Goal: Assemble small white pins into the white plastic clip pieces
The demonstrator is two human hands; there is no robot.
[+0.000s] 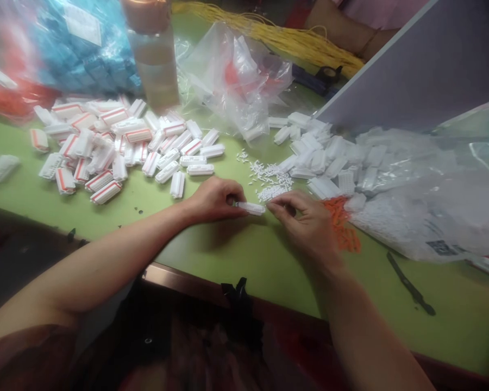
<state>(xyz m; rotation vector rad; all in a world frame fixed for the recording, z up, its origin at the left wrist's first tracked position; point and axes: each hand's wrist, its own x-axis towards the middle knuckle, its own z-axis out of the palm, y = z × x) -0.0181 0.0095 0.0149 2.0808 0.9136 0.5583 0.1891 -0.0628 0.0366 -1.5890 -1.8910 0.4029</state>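
Observation:
My left hand (217, 200) is closed on one end of a small white plastic block (250, 208), which lies level just above the green table. At the block's other end, my right hand (303, 220) pinches its thumb and fingertips together. Whatever sits between those fingertips is too small to make out. Just behind the hands is a pile of tiny white pins (275, 193). Orange plastic strips (344, 225) lie beside my right wrist. Left of my hands spreads a heap of white blocks with orange stripes (106, 179).
More white blocks (324, 155) spill from a clear plastic bag (424, 212) at right, below a grey panel (411, 70). A dark blade-like tool (409, 285) lies front right. Behind stand a bottle (152, 60), a crumpled bag (228, 81) and yellow cords (269, 35). Another person's arm (342, 27) shows beyond.

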